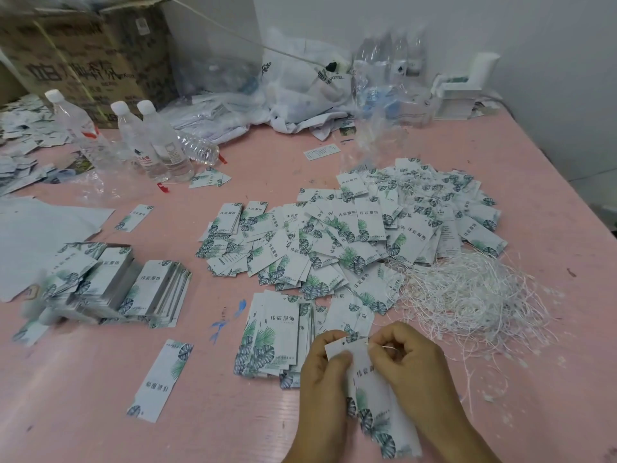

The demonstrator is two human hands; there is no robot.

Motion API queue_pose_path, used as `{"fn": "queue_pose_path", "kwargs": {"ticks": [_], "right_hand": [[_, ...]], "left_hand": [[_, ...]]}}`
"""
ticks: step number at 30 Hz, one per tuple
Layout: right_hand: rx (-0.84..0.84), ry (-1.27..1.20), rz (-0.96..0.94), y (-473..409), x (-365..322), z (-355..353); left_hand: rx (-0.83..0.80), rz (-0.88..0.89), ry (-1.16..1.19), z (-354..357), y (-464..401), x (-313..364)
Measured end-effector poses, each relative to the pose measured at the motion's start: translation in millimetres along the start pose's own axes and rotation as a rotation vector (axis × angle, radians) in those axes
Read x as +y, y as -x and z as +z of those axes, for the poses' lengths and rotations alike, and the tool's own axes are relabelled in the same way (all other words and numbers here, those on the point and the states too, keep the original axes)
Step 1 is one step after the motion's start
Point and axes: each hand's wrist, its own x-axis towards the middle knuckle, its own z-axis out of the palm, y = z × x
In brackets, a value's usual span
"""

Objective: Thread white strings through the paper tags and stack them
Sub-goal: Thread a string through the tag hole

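Observation:
My left hand [325, 379] grips a white paper tag [374, 399] with green leaf print, near its top hole. My right hand [410, 359] pinches a thin white string [384, 346] at the tag's top edge. A small stack of tags [270, 335] lies just left of my hands. A wide heap of loose tags [334, 248] spreads over the middle of the pink table [233, 412]. A tangled pile of white strings [467, 295] lies to the right of my hands.
Neat tag stacks [147, 292] sit at the left, a single tag [160, 379] lies in front. Water bottles [157, 142], a cardboard box [83, 51], plastic bags [300, 88] and a white device [464, 88] line the back. A white sheet [40, 235] lies far left.

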Motion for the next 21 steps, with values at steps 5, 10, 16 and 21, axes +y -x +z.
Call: {"fn": "queue_pose_path", "kwargs": {"ticks": [5,10,16,21], "right_hand": [[-0.006,-0.008,0.013,2,-3,-4],[-0.016,0.028,0.016,3,-5,-9],[-0.092,0.073,-0.001,2,-13,-16],[-0.17,0.063,0.01,-2,-8,-18]], "left_hand": [[0.01,-0.007,-0.007,-1,-4,0],[-0.045,0.026,-0.073,1,-3,4],[-0.052,0.125,-0.211,1,1,11],[-0.053,0.216,-0.299,1,1,11]]}}
